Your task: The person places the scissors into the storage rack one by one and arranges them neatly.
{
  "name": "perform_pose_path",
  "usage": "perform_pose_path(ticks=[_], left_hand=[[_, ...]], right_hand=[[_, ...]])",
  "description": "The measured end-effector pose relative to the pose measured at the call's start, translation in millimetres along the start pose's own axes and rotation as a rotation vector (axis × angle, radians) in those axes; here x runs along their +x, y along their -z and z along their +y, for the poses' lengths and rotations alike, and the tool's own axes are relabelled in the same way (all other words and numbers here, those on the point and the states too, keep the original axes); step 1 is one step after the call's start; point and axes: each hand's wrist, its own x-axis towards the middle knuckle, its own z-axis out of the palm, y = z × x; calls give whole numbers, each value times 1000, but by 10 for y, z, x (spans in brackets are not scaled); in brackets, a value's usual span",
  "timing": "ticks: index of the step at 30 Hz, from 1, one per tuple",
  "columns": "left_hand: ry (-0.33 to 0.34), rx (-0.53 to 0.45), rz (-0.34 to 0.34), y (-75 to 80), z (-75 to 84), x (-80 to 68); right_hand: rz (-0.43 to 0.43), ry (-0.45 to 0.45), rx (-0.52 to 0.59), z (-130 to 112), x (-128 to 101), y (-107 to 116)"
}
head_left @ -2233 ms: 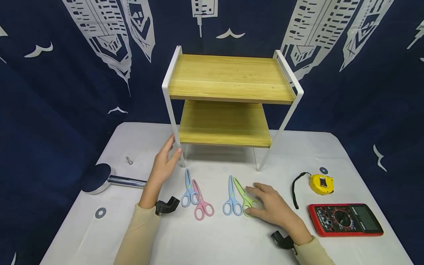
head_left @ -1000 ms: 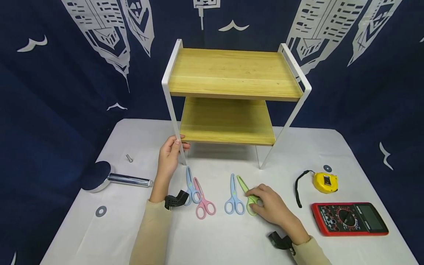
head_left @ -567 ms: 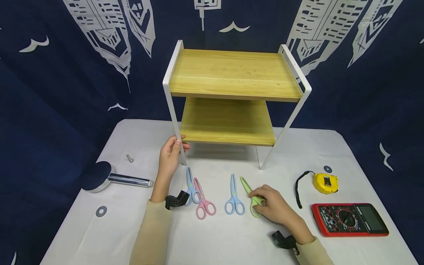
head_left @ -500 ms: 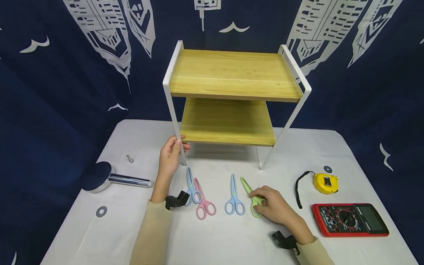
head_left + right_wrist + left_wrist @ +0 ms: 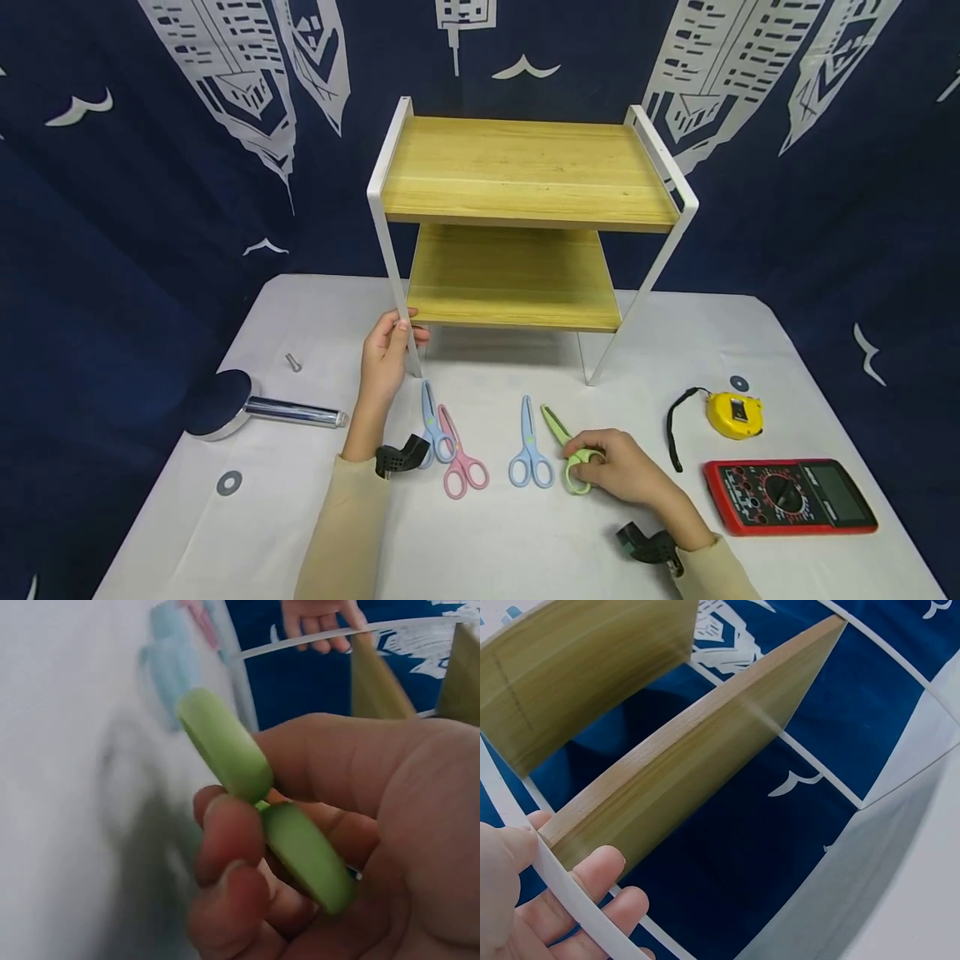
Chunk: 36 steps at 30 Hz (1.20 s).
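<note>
The two-tier shelf [image 5: 525, 171], yellowish wooden boards in a white frame, stands on the white-covered bench [image 5: 480, 550]. I observe the left hand [image 5: 382, 358], its grip pinched on the shelf's front left leg [image 5: 392, 258]. Just in front of the shelf's right foot, the right hand [image 5: 618, 468] has its grip clamped on the handles of light-green scissors [image 5: 557, 428], blades towards the shelf. Before the shelf lie light-blue scissors [image 5: 528, 437] and, near its left foot, a second light-blue pair [image 5: 429, 408] beside pink scissors [image 5: 461, 454]. Right of the shelf: a yellow tape measure [image 5: 735, 416] and red-and-black multimeter [image 5: 791, 497]. Left: a chrome shower head [image 5: 288, 411].
</note>
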Motion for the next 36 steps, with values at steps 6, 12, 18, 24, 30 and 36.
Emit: perform_pose_path(ticks=[6, 12, 18, 24, 30, 36], left_hand=[[-10, 9, 9, -11, 0, -9], [-28, -15, 3, -26, -34, -10], [-31, -3, 0, -29, -28, -11], [-12, -7, 2, -16, -10, -10], [-16, -26, 2, -12, -25, -6], [-43, -43, -8, -18, -21, -9]], right_hand=[[17, 71, 22, -383, 41, 135], [32, 305, 5, -925, 139, 331], [34, 498, -47, -1414, 250, 562], [105, 612, -126, -1971, 378, 763], [225, 647, -161, -2487, 632, 959], [274, 491, -245, -2868, 979, 1098]])
